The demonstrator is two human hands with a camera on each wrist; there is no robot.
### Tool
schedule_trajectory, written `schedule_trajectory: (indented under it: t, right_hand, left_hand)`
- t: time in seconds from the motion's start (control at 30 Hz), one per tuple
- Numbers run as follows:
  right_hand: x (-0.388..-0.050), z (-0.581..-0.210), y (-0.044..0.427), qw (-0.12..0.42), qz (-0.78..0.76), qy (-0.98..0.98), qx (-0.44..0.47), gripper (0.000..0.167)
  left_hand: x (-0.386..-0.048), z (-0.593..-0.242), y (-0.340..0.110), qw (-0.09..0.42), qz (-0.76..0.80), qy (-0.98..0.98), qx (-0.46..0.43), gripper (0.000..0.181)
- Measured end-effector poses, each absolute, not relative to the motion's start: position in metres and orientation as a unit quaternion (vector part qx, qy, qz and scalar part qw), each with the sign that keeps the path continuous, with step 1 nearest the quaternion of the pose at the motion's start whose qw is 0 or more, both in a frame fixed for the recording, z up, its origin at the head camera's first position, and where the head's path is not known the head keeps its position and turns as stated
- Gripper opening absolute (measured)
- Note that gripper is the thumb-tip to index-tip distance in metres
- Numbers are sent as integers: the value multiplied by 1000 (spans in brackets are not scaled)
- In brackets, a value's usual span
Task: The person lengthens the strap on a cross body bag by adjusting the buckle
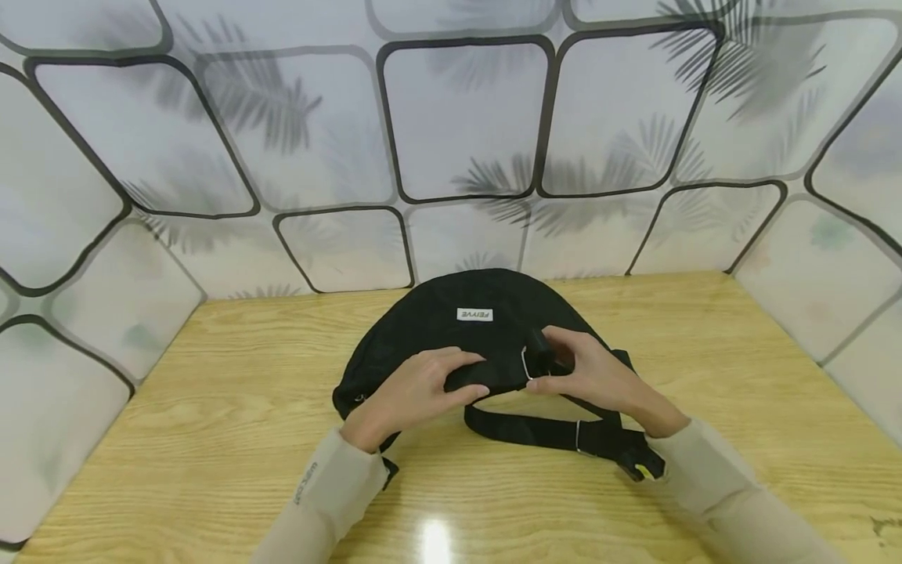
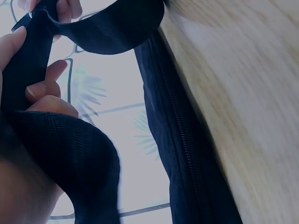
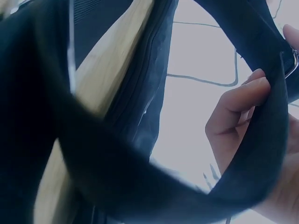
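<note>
A black half-moon bag with a small white label lies on the table, its curved edge toward the back wall. My left hand grips a section of its black strap, thumb against the webbing. Just to the right, my right hand pinches the strap beside a thin metal slider. In the right wrist view, that strap loops past the curled fingers. A zipper runs along the bag's edge in the left wrist view.
More strap loops in front of the bag, carrying a second metal slider. A buckle with a yellow piece sits near the right cuff. The wooden table meets patterned wall panels at the back and sides.
</note>
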State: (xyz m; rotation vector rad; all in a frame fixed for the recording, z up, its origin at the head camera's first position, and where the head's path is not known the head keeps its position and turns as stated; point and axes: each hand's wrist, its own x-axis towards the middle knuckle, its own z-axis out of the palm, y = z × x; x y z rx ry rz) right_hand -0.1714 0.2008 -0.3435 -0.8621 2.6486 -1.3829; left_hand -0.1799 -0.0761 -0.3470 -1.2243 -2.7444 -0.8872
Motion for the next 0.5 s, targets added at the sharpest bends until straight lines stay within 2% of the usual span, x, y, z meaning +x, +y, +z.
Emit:
schedule_trajectory:
  t: [0.17, 0.5]
  right_hand:
    - [-170, -346, 207, 21, -447, 849, -282, 24]
    - [-166, -347, 218, 23, -434, 856, -280, 27]
  left_hand:
    - [-178, -348, -78, -3, -283, -875, -393, 46]
    - [-180, -349, -77, -9, -282, -876, -390, 52]
